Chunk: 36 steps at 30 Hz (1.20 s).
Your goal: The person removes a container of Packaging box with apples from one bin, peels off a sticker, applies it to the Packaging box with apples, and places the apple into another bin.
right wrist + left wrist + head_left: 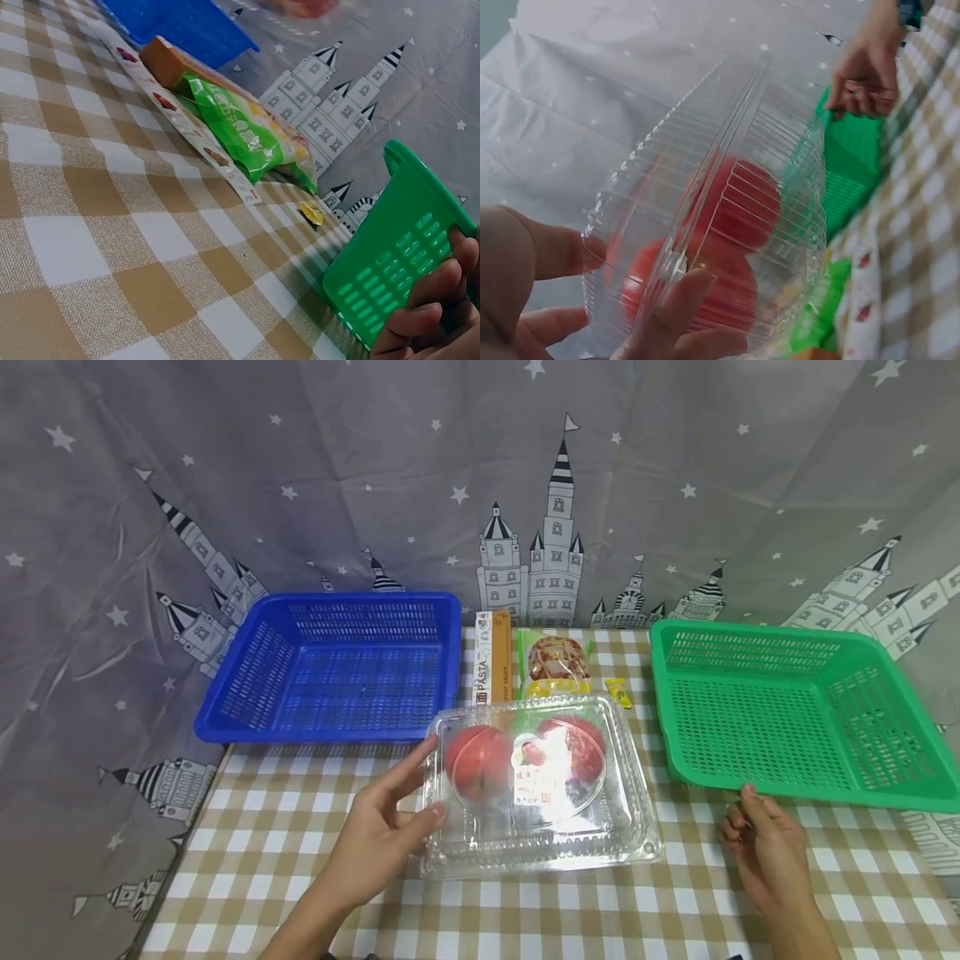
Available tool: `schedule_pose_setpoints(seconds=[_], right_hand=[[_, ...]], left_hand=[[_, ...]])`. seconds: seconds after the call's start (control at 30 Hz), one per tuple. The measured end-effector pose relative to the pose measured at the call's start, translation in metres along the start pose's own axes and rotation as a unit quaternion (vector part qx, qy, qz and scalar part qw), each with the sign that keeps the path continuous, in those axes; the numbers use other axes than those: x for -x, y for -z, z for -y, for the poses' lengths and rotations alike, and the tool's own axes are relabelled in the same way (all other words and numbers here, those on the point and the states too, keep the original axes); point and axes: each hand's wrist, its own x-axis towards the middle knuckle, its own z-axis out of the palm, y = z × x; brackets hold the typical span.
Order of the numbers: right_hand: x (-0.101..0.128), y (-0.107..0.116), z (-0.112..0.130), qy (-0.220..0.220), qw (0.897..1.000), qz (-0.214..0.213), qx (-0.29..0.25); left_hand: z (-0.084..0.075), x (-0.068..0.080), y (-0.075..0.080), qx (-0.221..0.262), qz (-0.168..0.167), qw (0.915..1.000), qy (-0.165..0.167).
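A blue basket (pixel 330 668) is seen on the left of the checked table (pixel 285 827). The left hand (pixel 382 831) is curled on the left end of a clear box (pixel 536 785). Its thumb (pixel 429 817) is pressed on the lid, and its fingers (pixel 667 315) are tucked under the box. The box is lifted and tilted, with its long side running left to right. Two red fruits (pixel 476 760) are seen inside. Food packs (pixel 555 664) are laid behind it. The right hand (pixel 768 847) is loosely curled, with its fingers (pixel 427 296) touching the near edge of the green basket (pixel 787 710).
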Motion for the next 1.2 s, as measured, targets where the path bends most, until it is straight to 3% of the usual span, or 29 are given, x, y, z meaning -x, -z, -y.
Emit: schedule_pose_setpoints(seconds=[0.17,0.5,0.67,0.8,1.0,1.2], right_hand=[[0.000,0.000,-0.001,-0.002,1.000,-0.007,0.016],[-0.001,0.000,-0.001,-0.002,0.999,-0.023,0.028],[-0.002,-0.002,-0.003,0.003,1.000,-0.026,0.012],[-0.002,-0.003,-0.005,-0.001,0.999,-0.041,0.035],[-0.003,-0.001,-0.004,-0.004,0.997,-0.042,0.060],[-0.001,0.000,0.000,0.005,0.997,-0.047,0.068]], left_hand=[[-0.010,-0.022,-0.008,-0.008,-0.003,1.0000,0.001],[-0.020,-0.073,-0.038,0.005,0.030,0.9995,0.000],[-0.025,-0.103,-0.058,0.001,0.041,0.9991,0.009],[-0.026,-0.123,-0.074,0.011,0.048,0.9986,0.019],[-0.020,-0.148,-0.100,0.031,0.052,0.9974,0.039],[-0.020,-0.169,-0.132,0.026,0.053,0.9976,0.037]])
